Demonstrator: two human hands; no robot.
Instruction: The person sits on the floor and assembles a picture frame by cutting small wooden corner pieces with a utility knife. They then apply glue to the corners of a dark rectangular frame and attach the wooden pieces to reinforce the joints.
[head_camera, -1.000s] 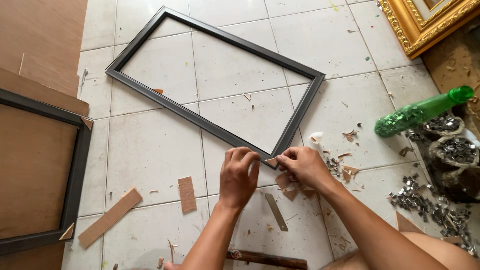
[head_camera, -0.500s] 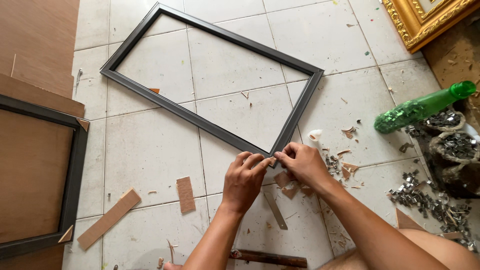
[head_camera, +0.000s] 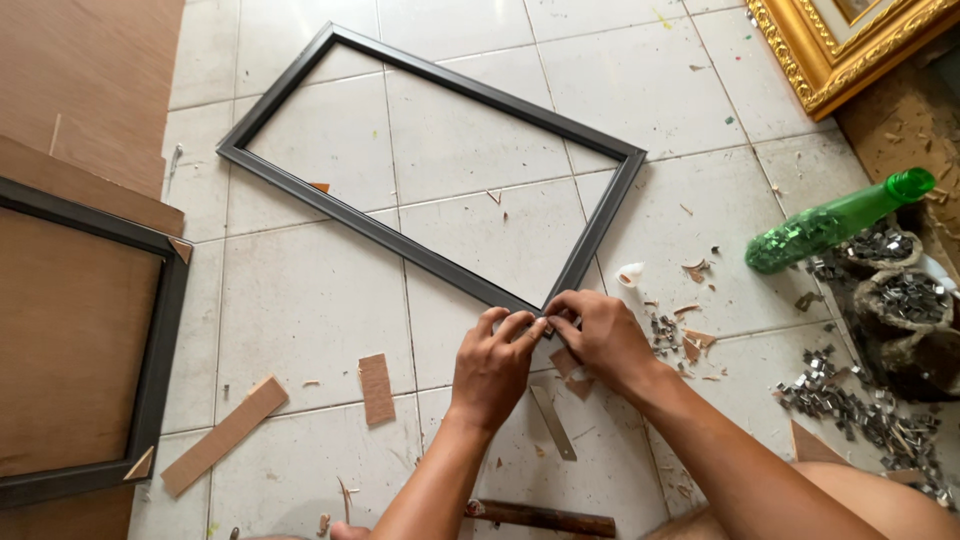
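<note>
Left hand (head_camera: 495, 362): your fingers are curled and pressing on the near corner of the dark frame (head_camera: 400, 242); what, if anything, they pinch is hidden, so you cannot tell.
Right hand (head_camera: 600, 335): fingertips meet the left ones on that same corner; whether they grip a small piece there is not visible.
Frame: it lies flat on the tiled floor (head_camera: 300, 310), stretching away from your hands to the upper left.
Slip risk: I judge the smooth tile could let the frame skate off if you push unevenly.
Corner risk: the mitre might open if one hand lets go first.
Staples (head_camera: 850, 405): loose, to your right; a wrist dragged there could get pricked.
Hammer handle (head_camera: 545, 518): just below your forearms, easy to knock.
</note>
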